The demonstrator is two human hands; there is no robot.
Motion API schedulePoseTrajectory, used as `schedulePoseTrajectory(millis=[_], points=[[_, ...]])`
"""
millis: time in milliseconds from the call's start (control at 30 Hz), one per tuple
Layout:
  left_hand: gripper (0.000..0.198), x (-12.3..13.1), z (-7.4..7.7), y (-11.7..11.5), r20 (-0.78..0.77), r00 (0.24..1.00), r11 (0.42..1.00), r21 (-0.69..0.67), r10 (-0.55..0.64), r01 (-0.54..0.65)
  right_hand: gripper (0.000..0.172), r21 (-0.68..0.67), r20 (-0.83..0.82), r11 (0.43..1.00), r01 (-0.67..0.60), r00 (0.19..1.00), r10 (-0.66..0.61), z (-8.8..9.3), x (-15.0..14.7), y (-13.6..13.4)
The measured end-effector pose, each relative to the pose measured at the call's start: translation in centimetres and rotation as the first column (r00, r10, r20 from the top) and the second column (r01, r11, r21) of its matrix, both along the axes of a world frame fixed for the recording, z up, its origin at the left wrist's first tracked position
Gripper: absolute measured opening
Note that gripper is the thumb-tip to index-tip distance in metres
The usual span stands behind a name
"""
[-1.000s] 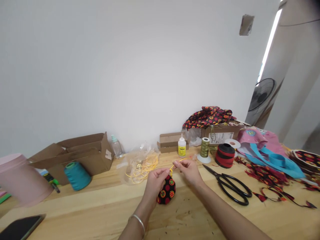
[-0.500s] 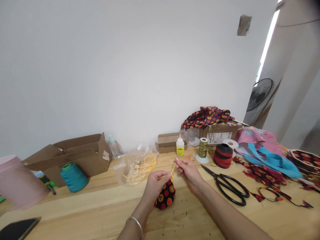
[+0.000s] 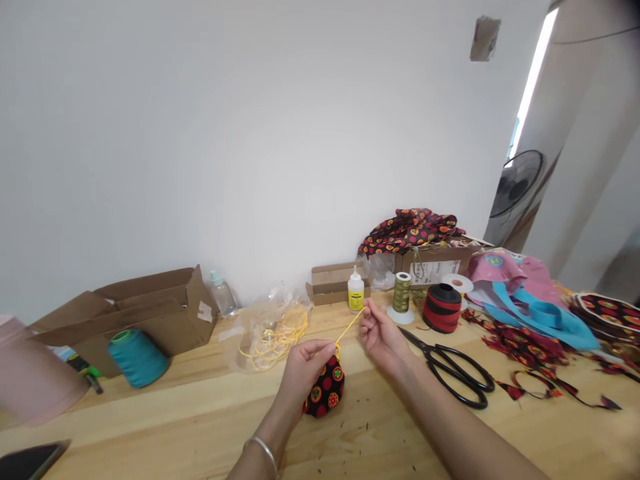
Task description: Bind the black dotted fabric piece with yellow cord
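A small black pouch (image 3: pixel 327 390) with red and yellow round prints hangs just over the table, its gathered top pinched in my left hand (image 3: pixel 305 370). Yellow cord (image 3: pixel 351 325) runs from the pouch's top up to my right hand (image 3: pixel 383 337), whose thumb and forefinger are closed on it. The stretch of cord between the hands is taut and slanted. My left fingers cover part of the pouch's top, so how the cord is fixed there is hidden.
Black-handled scissors (image 3: pixel 455 370) lie right of my right arm. Behind stand a glue bottle (image 3: pixel 356 293), an olive thread spool (image 3: pixel 401 293) and a red-black spool (image 3: pixel 442 310). Leftward are a bag of yellow cord (image 3: pixel 280 333), a teal thread cone (image 3: pixel 137 358) and a cardboard box (image 3: pixel 150 327).
My right hand has moved up and right, away from the left, drawing a longer length of yellow cord out. The left hand still holds the pouch. The view has shifted slightly.
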State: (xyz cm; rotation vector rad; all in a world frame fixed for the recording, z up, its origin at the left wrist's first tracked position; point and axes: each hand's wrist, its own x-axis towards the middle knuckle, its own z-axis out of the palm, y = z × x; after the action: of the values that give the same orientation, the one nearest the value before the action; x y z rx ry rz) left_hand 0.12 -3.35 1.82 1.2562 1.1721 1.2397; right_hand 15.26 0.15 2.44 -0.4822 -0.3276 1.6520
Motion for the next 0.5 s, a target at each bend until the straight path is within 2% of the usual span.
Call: schedulePoseTrajectory(millis=[67, 133, 200, 233, 300, 400, 500], points=[[0.03, -0.1, 0.0, 0.0, -0.003, 1.0, 1.0, -0.009, 0.017, -0.017, 0.009, 0.009, -0.05, 0.997, 0.08, 0.996, -0.08, 0.4, 0.8, 0.3], [0.029, -0.1, 0.0, 0.0, -0.01, 1.0, 1.0, -0.015, 0.023, -0.023, 0.013, 0.037, -0.007, 0.982, 0.186, 0.983, -0.186, 0.7, 1.2, 0.4], [0.029, -0.2, 0.1, 0.0, -0.011, 1.0, 0.999, -0.018, 0.026, -0.026, 0.015, 0.125, 0.17, 0.954, 0.272, 0.941, -0.291, 0.8, 1.1, 0.3], [0.029, -0.2, 0.1, 0.0, -0.009, 0.999, 0.999, -0.017, 0.03, -0.031, 0.015, 0.198, 0.297, 0.937, 0.288, 0.893, -0.338, 0.9, 0.9, 0.1], [0.029, -0.2, 0.2, 0.0, -0.003, 0.999, 0.999, -0.014, 0.041, -0.041, 0.016, 0.37, 0.551, 0.902, 0.222, 0.729, -0.405, 0.9, 0.1, -0.3], [0.029, -0.1, 0.4, 0.0, 0.012, 0.999, 0.999, -0.015, 0.052, -0.051, 0.018, 0.541, 0.748, 0.84, -0.028, 0.474, -0.466, 0.8, -1.1, -0.9], [0.029, -0.1, 0.5, 0.0, 0.033, 0.997, 0.998, -0.009, 0.068, -0.068, 0.014, 0.571, 0.8, 0.798, -0.194, 0.352, -0.487, 0.4, -1.6, -1.0]])
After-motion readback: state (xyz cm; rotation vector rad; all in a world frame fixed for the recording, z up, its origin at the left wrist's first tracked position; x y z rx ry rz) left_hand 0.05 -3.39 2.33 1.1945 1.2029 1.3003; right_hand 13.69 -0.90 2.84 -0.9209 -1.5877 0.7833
